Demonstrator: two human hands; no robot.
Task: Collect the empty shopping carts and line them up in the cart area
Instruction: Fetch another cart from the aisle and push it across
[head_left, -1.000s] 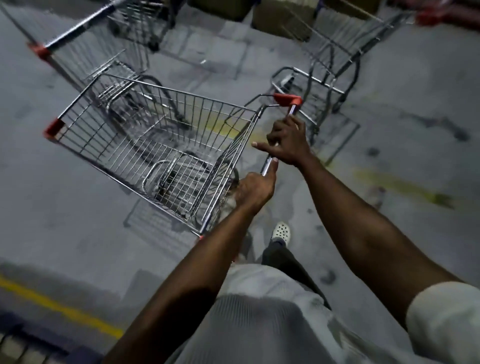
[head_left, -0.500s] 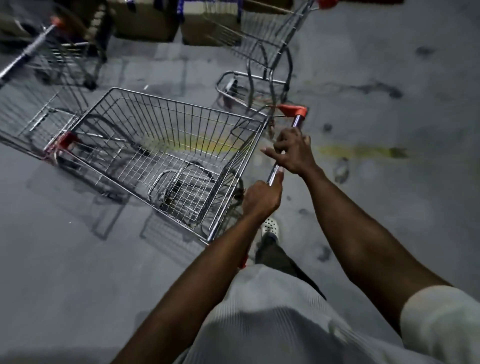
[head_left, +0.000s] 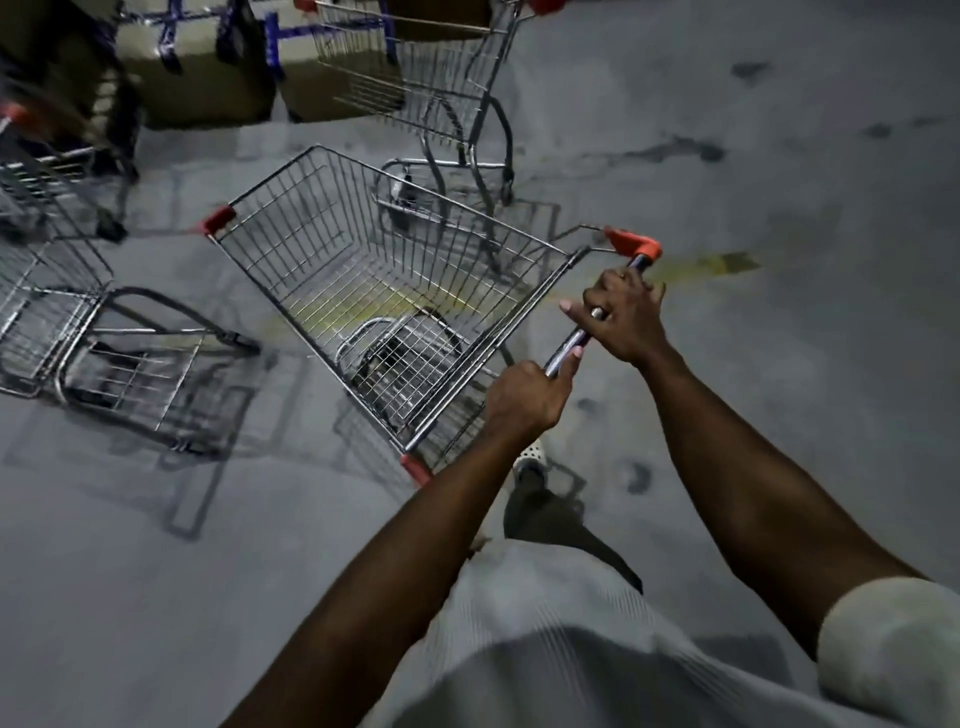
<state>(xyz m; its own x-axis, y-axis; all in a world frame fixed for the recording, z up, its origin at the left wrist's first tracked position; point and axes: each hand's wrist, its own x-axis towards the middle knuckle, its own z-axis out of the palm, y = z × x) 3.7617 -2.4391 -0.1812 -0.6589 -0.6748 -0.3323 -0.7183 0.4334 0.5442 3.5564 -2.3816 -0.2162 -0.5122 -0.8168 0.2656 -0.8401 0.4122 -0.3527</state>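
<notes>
We record a grey concrete floor (head_left: 779, 415) across the whole scene, with a worn yellow line (head_left: 722, 262) at mid right. The held cart (head_left: 374, 291) stands at the centre. Its wire basket is empty, it has red corner caps, and its front points far and left. A left cart (head_left: 52, 312) stands apart from it at the left edge, partly cut off and blurred. A far cart (head_left: 415, 67) stands just beyond the held cart, in front of taped cardboard boxes (head_left: 208, 88). We find both hands clamped on the held cart's handle bar (head_left: 569, 343), close together but not touching. The left hand (head_left: 524, 397) grips the near end, fingers curled round it. The right hand (head_left: 623, 317) grips nearer the red end cap, thumb sticking out leftward. A pale shoe (head_left: 532, 457) shows on the floor below the left hand.
</notes>
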